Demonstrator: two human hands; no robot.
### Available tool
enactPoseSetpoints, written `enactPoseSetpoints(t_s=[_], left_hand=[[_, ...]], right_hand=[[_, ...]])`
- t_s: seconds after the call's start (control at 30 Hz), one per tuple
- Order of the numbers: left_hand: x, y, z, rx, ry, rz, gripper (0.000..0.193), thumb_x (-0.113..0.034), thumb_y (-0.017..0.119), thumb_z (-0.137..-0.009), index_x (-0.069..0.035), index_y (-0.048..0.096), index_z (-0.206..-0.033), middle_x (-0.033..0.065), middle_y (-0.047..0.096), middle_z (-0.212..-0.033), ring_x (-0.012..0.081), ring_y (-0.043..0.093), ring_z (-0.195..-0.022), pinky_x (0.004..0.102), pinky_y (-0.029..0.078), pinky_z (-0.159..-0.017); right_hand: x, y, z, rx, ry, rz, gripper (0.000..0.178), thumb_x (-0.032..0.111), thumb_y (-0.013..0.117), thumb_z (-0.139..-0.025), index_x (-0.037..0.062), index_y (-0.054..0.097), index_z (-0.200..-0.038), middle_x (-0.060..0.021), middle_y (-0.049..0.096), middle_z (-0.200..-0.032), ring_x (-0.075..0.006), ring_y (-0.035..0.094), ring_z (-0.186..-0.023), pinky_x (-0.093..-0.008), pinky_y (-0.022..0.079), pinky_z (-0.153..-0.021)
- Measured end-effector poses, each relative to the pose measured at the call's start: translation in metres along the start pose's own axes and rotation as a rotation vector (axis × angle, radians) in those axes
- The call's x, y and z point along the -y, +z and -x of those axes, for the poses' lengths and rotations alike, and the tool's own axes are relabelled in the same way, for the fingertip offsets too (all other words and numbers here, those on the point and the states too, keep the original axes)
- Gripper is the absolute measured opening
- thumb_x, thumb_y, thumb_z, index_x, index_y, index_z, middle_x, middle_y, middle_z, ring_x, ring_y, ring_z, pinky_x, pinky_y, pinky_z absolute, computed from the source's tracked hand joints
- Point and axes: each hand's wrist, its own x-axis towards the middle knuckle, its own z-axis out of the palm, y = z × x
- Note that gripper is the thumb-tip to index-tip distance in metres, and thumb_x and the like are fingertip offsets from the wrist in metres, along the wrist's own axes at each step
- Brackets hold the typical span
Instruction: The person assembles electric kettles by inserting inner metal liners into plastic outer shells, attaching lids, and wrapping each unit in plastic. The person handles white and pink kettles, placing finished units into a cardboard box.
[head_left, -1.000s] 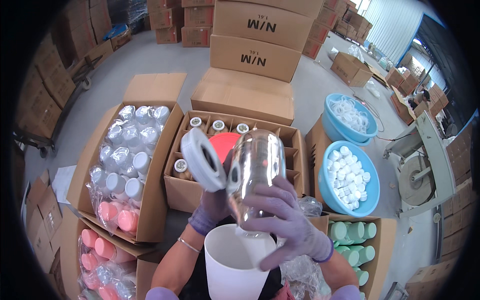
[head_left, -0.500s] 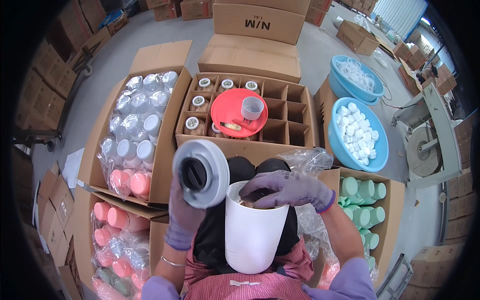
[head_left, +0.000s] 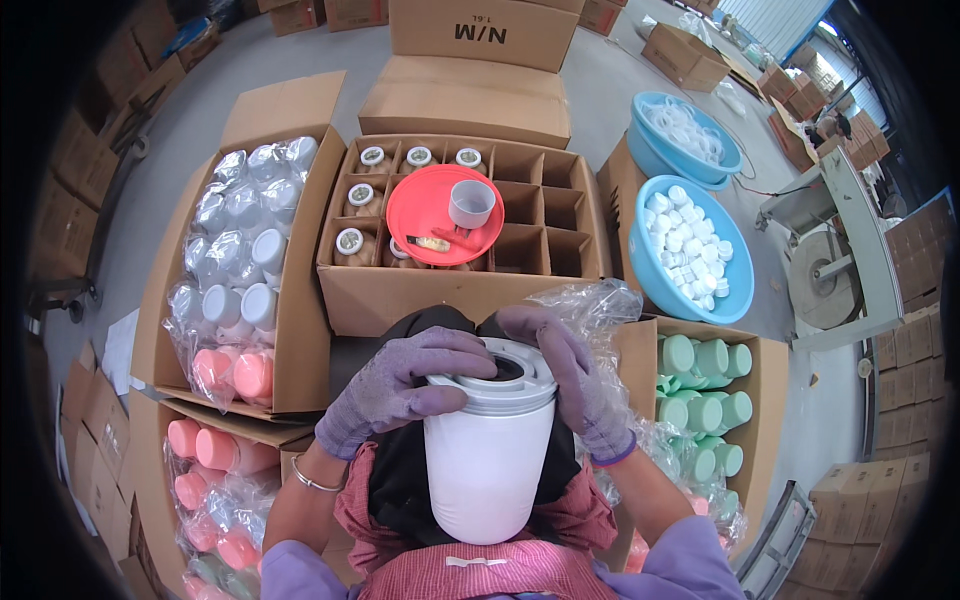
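Note:
A white plastic jar (head_left: pixel 488 475) stands upright between my knees. On its mouth sits a grey ring-shaped screw lid (head_left: pixel 500 378), with a dark centre. My left hand (head_left: pixel 405 385), in a purple-grey glove, is closed on the lid's left side, fingers over its top and thumb at the rim. From the right, my right hand (head_left: pixel 580 385), gloved the same way, presses against the lid's edge and the jar's upper wall with fingers bent slightly around it. The jar's inside is hidden under the lid.
Ahead, a divided carton (head_left: pixel 430 303) holds several white-capped jars, with a red round lid (head_left: pixel 400 215) carrying a cup on top. Bottles fill boxes on both sides. Blue basins (head_left: pixel 640 245) at right hold white caps and clear rings. Plastic film (head_left: pixel 590 300) lies nearby.
The grey lid, earlier held up on its side in my left hand, now lies on the jar's mouth. My right hand has come out of the mouth to the lid's right side.

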Motion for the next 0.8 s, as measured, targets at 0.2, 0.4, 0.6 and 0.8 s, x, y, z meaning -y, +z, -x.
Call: enactPoseSetpoints(t_s=[0.2,0.4,0.6,0.8], left_hand=[[-0.021,0.021,0.023,-0.12,0.071,-0.283,0.037,-0.023,0.062,-0.087,-0.002,0.066,-0.117,0.017,0.066,-0.116,0.0346,0.061,-0.114,0.0423,0.043,-0.105],[-0.009,0.038,0.018,-0.318,-0.111,0.223,0.049,-0.03,0.039,-0.101,0.005,0.051,-0.134,0.0154,0.055,-0.135,0.0242,0.054,-0.125,0.035,0.038,-0.111],[0.038,0.089,0.047,-0.214,-0.332,0.919,0.033,-0.017,0.05,-0.102,0.004,0.059,-0.128,0.0095,0.066,-0.116,0.0129,0.06,-0.107,0.0289,0.049,-0.096],[-0.048,0.078,0.072,-0.118,-0.53,0.353,0.046,-0.023,0.049,-0.103,0.0,0.044,-0.143,0.012,0.069,-0.099,0.0152,0.065,-0.091,0.0286,0.052,-0.083]], right_hand=[[-0.01,-0.002,-0.011,0.38,-0.063,-0.057,0.035,0.021,0.039,-0.105,-0.0031,0.059,-0.121,-0.0137,0.061,-0.12,-0.0217,0.057,-0.115,-0.0333,0.041,-0.104],[0.048,-0.007,0.025,0.472,-0.419,0.596,0.042,0.021,0.053,-0.094,0.0002,0.057,-0.13,-0.0171,0.061,-0.124,-0.0355,0.058,-0.116,-0.0408,0.042,-0.105],[0.1,-0.012,0.071,0.642,-0.581,0.667,0.049,0.022,0.072,-0.083,0.0094,0.062,-0.13,-0.0134,0.063,-0.119,-0.032,0.062,-0.106,-0.0445,0.049,-0.094],[0.087,-0.019,0.054,0.252,-0.04,0.745,0.047,0.033,0.073,-0.084,0.0076,0.064,-0.123,-0.014,0.063,-0.095,-0.0301,0.065,-0.089,-0.0383,0.052,-0.082]])
